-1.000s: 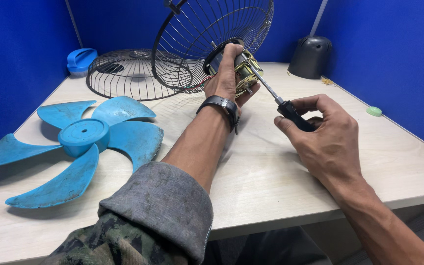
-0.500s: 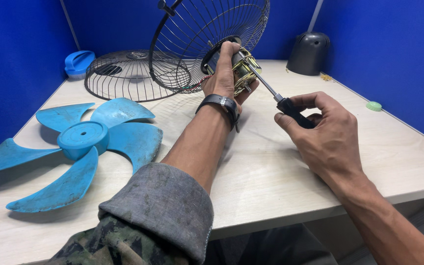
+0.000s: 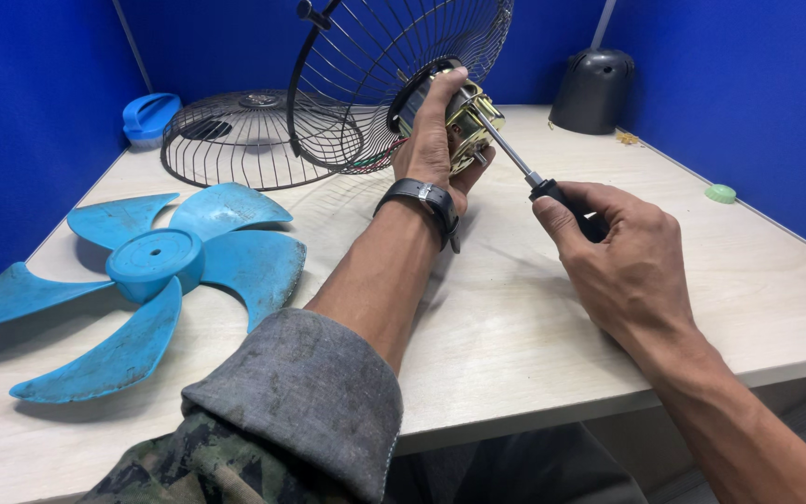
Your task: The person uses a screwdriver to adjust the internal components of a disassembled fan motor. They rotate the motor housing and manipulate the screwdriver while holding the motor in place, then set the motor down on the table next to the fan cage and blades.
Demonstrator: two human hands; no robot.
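Observation:
My left hand (image 3: 434, 140) grips a brass-coloured fan motor (image 3: 470, 119) fixed to the back of a black wire fan guard (image 3: 375, 65), which it holds tilted upright above the table. A black-handled screwdriver (image 3: 524, 173) is held in my right hand (image 3: 622, 257), with its metal tip against the motor's rear. On my left wrist sits a black watch. Thin red and green wires trail from the motor beneath the guard.
A blue fan blade (image 3: 146, 271) lies flat at the left of the pale wooden table (image 3: 534, 336). A second wire guard (image 3: 240, 140) lies behind it, beside a blue cap (image 3: 149, 114). A black fan base (image 3: 594, 89) stands at the back right; a small green cap (image 3: 721, 193) lies at the right edge.
The motor and guard have stayed in my left hand; the screwdriver stays on the motor with my right hand shifting slightly. The view has dipped a little.

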